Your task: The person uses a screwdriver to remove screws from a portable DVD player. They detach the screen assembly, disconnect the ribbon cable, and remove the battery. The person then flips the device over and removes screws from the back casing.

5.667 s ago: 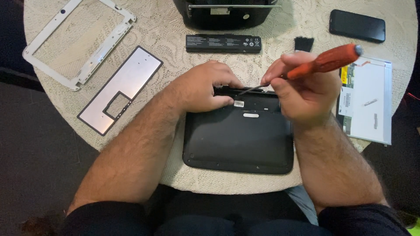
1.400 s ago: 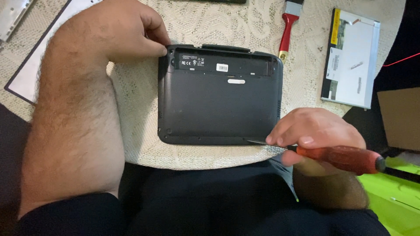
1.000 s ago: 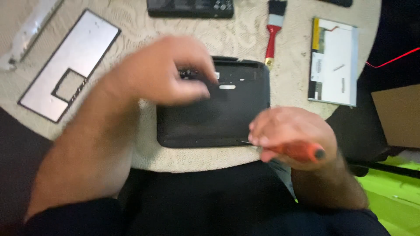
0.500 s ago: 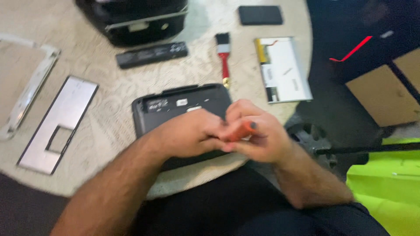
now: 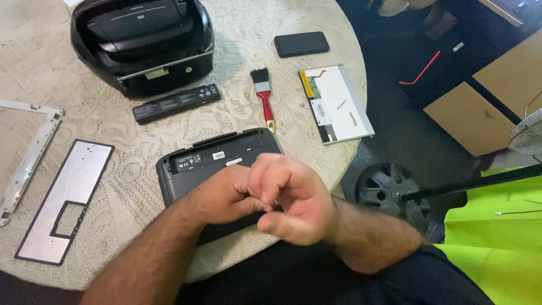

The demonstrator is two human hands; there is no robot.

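Laptop base (image 5: 209,161): dark grey plastic shell, rounded corners, lying flat with its underside up on the lace-covered table. Small white label and printed sticker near its far edge, beyond the left hand (image 5: 226,195). Both hands meet over its near half; left hand rests on it, right hand (image 5: 291,197) curled, fingertips pinched against the left's. Near edge hidden under the hands.
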